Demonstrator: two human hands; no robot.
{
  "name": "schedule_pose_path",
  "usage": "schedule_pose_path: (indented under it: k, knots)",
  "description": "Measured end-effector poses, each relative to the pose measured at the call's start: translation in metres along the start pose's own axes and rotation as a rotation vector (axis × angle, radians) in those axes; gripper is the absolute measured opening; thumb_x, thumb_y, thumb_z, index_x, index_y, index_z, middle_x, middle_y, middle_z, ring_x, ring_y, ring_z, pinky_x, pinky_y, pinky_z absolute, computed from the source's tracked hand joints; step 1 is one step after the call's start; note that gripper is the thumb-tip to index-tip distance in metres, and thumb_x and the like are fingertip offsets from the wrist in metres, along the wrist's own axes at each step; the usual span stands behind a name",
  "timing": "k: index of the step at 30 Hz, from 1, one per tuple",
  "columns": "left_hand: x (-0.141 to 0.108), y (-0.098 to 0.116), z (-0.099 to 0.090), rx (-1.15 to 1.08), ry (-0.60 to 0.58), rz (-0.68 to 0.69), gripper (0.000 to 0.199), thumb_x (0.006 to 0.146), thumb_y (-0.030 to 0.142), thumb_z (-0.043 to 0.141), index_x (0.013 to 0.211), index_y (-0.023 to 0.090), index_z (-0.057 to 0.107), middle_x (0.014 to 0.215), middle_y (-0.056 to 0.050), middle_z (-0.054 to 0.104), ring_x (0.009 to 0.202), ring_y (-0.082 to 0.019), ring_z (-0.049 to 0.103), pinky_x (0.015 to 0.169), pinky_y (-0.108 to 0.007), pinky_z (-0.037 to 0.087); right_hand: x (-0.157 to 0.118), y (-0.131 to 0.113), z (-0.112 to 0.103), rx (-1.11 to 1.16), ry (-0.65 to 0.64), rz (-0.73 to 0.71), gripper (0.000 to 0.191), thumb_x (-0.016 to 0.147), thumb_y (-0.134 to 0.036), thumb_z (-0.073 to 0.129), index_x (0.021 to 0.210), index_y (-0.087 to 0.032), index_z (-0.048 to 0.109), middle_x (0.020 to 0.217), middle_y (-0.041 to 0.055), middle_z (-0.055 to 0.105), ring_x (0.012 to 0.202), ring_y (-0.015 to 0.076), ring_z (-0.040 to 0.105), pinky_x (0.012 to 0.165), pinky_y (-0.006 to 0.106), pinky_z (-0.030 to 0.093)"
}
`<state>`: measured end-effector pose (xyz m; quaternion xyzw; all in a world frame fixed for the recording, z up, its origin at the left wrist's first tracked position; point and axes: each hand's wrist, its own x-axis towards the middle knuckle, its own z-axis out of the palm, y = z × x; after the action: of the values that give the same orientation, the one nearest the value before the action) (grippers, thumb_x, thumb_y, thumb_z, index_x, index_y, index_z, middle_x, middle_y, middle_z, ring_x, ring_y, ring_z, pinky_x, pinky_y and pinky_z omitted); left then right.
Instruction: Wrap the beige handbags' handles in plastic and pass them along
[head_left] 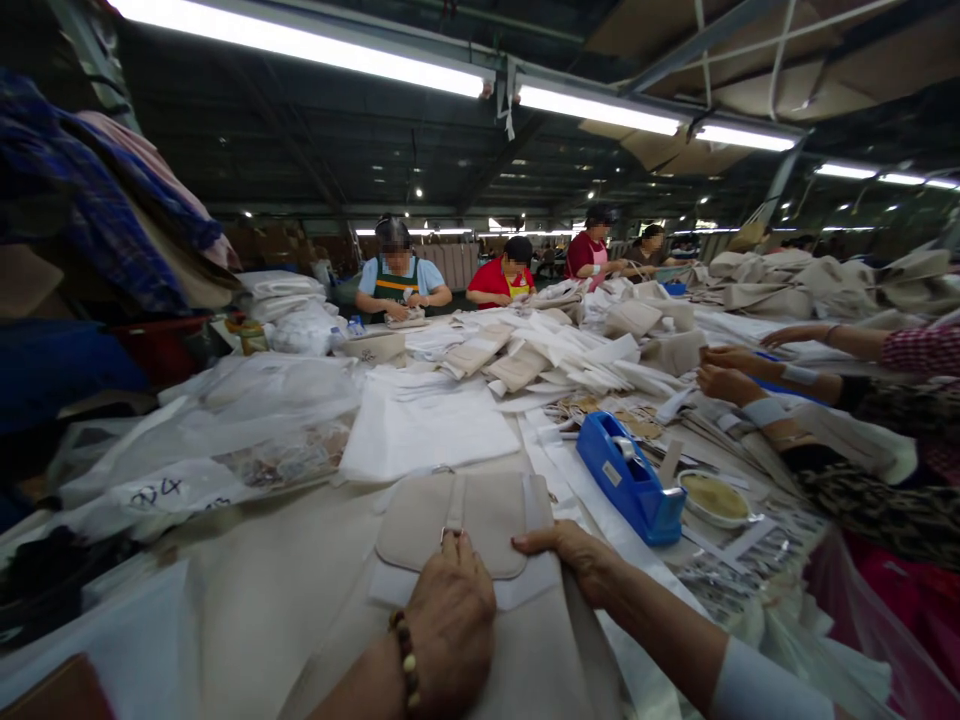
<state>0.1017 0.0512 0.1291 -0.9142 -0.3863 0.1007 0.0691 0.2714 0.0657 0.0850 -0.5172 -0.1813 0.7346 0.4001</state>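
A beige bag (487, 505) with a rounded flap lies in front of me. A narrow strap (457, 492) runs down the flap to a small metal buckle (452, 532). My left hand (454, 620), with a beaded bracelet at the wrist, has its fingers bunched together on the buckle; the fingertips are partly hidden. At the bag's right edge, my right hand (581, 560) grips with the thumb on top and the other fingers out of sight underneath. White sheet material (529, 588) shows below the flap.
A blue tape dispenser (626, 475) and a small bowl (714, 497) stand to the right. White sheets (427, 425) lie beyond the bag, with heaped beige pieces (525, 365) behind. Plastic bags (247, 460) fill the left. Co-workers' hands (724, 375) work at the right; several people sit opposite.
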Motion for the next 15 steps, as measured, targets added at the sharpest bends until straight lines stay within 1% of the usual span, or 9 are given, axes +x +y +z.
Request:
schedule_pose_path:
  k: [1,3,5,7,8,10,12,15]
  knots:
    - [0.000,-0.004,-0.003,-0.084,-0.015,-0.010,0.039,0.074,0.015,0.048,0.109,0.002,0.062,0.122,-0.025,0.056,0.116,-0.033,0.053,0.094,-0.042,0.045,0.000,0.001,0.000,-0.004,0.015,-0.025,0.035,0.058,-0.012,0.065,0.092,-0.004,0.066,0.063,0.0100,0.070,0.057,0.0225,0.066,0.063,0.034,0.054]
    - [0.002,-0.014,-0.011,-0.264,0.007,-0.070,0.027,0.082,0.019,0.043,0.096,0.012,0.065,0.111,-0.016,0.064,0.106,-0.026,0.059,0.093,-0.038,0.045,0.000,0.002,0.000,-0.011,0.036,-0.073,0.037,0.054,-0.011,0.066,0.091,-0.005,0.066,0.064,0.0096,0.070,0.056,0.0221,0.065,0.060,0.033,0.054]
    - [0.009,-0.028,-0.017,-0.383,0.060,-0.194,0.030,0.089,0.022,0.035,0.094,0.016,0.063,0.103,-0.011,0.066,0.097,-0.020,0.061,0.089,-0.034,0.045,-0.003,0.002,0.000,-0.019,0.048,-0.125,0.037,0.051,-0.011,0.068,0.088,-0.006,0.067,0.065,0.0094,0.070,0.054,0.0215,0.064,0.058,0.033,0.053]
    - [0.021,-0.041,-0.020,-0.413,0.084,-0.308,0.028,0.089,0.021,0.034,0.096,0.014,0.061,0.102,-0.010,0.065,0.095,-0.018,0.060,0.086,-0.030,0.045,-0.005,0.001,0.000,-0.026,0.051,-0.175,0.038,0.048,-0.011,0.070,0.086,-0.007,0.067,0.066,0.0092,0.071,0.053,0.0209,0.063,0.056,0.032,0.052]
    - [0.028,-0.047,-0.020,-0.408,0.083,-0.342,0.027,0.088,0.021,0.036,0.095,0.013,0.061,0.102,-0.011,0.065,0.095,-0.018,0.060,0.085,-0.029,0.044,-0.007,0.001,0.000,-0.030,0.052,-0.198,0.038,0.047,-0.011,0.071,0.084,-0.007,0.067,0.066,0.0090,0.071,0.053,0.0205,0.063,0.056,0.032,0.052]
    - [0.042,-0.055,-0.019,-0.390,0.050,-0.356,0.024,0.085,0.023,0.040,0.092,0.013,0.061,0.100,-0.012,0.066,0.093,-0.020,0.061,0.082,-0.029,0.044,-0.009,0.001,0.000,-0.033,0.051,-0.233,0.039,0.045,-0.012,0.072,0.083,-0.008,0.067,0.066,0.0084,0.071,0.053,0.0203,0.063,0.055,0.032,0.052]
    - [0.053,-0.058,-0.017,-0.377,0.021,-0.375,0.026,0.084,0.028,0.042,0.090,0.012,0.062,0.095,-0.014,0.068,0.091,-0.022,0.063,0.078,-0.030,0.045,-0.010,0.002,0.000,-0.031,0.046,-0.254,0.041,0.043,-0.013,0.073,0.083,-0.009,0.067,0.067,0.0080,0.071,0.054,0.0204,0.063,0.056,0.032,0.052]
    - [0.059,-0.053,-0.015,-0.363,-0.010,-0.388,0.027,0.080,0.032,0.047,0.084,0.011,0.065,0.089,-0.015,0.069,0.087,-0.024,0.065,0.072,-0.029,0.045,-0.013,0.003,0.000,-0.026,0.043,-0.274,0.042,0.043,-0.014,0.074,0.084,-0.009,0.067,0.068,0.0076,0.071,0.055,0.0204,0.063,0.056,0.033,0.052]
